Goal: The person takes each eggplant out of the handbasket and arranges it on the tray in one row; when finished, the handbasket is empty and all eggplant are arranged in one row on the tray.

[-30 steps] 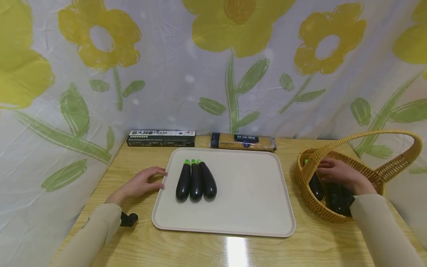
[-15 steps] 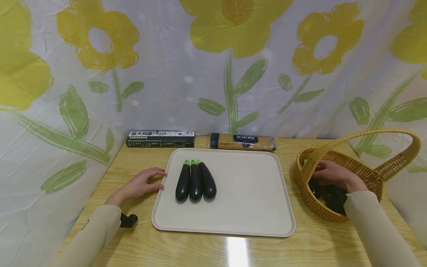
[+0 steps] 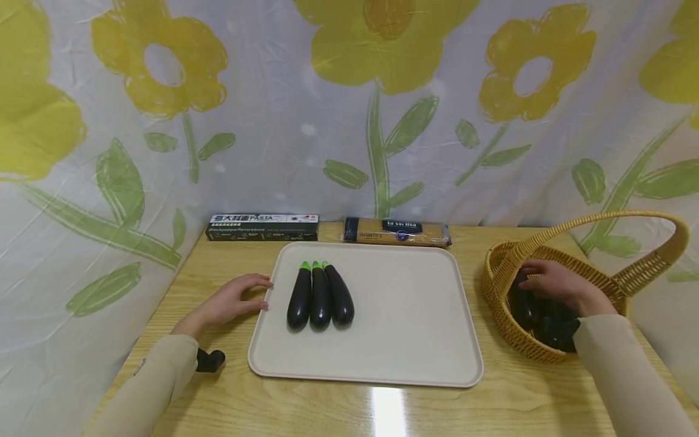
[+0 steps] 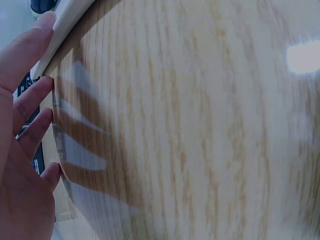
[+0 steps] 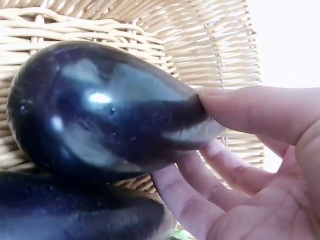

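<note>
Inside the wicker basket (image 3: 524, 349) at the right, my right hand (image 3: 557, 284) pinches an eggplant (image 5: 105, 110) near its narrow end, thumb on one side and fingers on the other. A second dark eggplant (image 5: 75, 210) lies beside it in the right wrist view. My left hand (image 3: 233, 298) has its fingers spread, fingertips right at the left rim of the white tray (image 3: 404, 315). On the tray's left half, three eggplants (image 3: 321, 297) lie side by side, green stem ends pointing away from me.
Behind the tray stand a dark pasta box (image 3: 263, 228) and a spaghetti packet (image 3: 397, 232), against a flowered curtain (image 3: 262, 152). The basket's tall handle (image 3: 606, 218) arches above its opening. A black wrist-camera piece (image 3: 210, 360) sits under the left forearm.
Within the basket my right hand shifts a little left, then back right, and the dark eggplants under it have moved. The left hand and the eggplants on the tray stay put.
</note>
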